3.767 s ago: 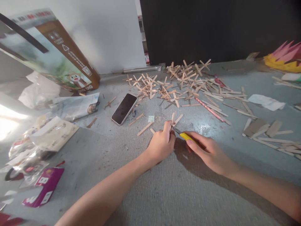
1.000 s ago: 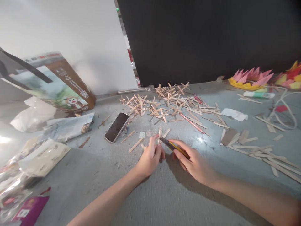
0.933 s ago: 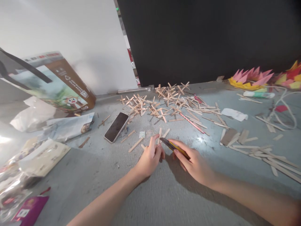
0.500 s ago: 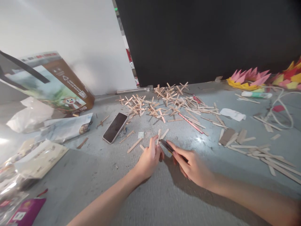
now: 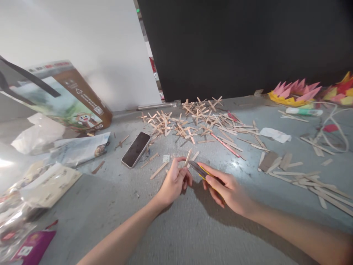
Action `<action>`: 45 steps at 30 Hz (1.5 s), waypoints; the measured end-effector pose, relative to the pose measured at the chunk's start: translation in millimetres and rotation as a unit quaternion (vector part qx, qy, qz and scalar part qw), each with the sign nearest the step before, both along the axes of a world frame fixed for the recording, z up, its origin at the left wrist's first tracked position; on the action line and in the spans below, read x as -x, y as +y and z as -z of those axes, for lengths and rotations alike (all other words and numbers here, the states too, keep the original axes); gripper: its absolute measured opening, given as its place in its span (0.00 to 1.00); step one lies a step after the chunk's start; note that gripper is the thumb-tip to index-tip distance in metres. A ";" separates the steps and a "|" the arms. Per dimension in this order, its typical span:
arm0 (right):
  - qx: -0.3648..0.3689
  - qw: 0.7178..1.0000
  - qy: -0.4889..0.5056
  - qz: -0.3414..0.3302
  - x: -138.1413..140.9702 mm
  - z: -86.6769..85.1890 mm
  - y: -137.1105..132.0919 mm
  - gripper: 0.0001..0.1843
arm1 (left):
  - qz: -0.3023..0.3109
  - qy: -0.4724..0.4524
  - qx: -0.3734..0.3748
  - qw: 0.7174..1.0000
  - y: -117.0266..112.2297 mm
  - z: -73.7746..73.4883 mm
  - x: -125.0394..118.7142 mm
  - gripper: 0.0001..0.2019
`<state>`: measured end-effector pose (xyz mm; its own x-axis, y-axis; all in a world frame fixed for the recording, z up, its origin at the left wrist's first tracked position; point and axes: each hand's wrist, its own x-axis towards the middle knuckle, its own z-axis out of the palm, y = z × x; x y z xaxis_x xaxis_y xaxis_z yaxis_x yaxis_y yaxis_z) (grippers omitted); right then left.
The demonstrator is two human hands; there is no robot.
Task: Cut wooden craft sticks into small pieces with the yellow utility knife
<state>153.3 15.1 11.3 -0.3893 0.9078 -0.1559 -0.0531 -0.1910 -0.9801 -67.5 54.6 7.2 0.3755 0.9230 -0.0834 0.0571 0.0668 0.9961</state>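
My left hand (image 5: 174, 181) pinches a short wooden craft stick (image 5: 188, 157) that points up and away from me, just above the grey floor. My right hand (image 5: 226, 188) grips a yellow utility knife (image 5: 200, 170), its tip close to the stick by my left fingertips. A second short stick (image 5: 195, 156) lies on the floor right beside them. Further back lies a heap of crossed wooden sticks (image 5: 190, 121).
A black phone (image 5: 137, 149) lies left of my hands. A tilted cardboard box (image 5: 62, 95), plastic bags (image 5: 41, 184) and a purple packet (image 5: 31, 246) sit at left. Loose long sticks (image 5: 303, 176), a red pencil (image 5: 224, 144), a glue stick (image 5: 302, 111) and paper flowers (image 5: 295, 92) lie at right.
My left hand has lifted and turned the stick slightly, with the fingers more spread. My right hand still holds the knife at the stick; its yellow side shows again.
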 end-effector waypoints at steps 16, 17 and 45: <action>-0.069 0.994 -0.071 0.044 0.7 2.6 -2.6 0.33 | -0.061 -0.114 0.073 0.989 7.4 4.2 -1.3 0.24; -0.091 0.991 -0.087 0.047 0.6 3.0 -3.3 0.32 | -0.049 -0.095 0.070 0.992 6.9 3.7 -0.9 0.24; -0.262 0.928 -0.261 0.046 3.1 -1.5 -2.9 0.28 | 0.022 0.150 -0.076 0.985 -4.0 8.0 2.4 0.26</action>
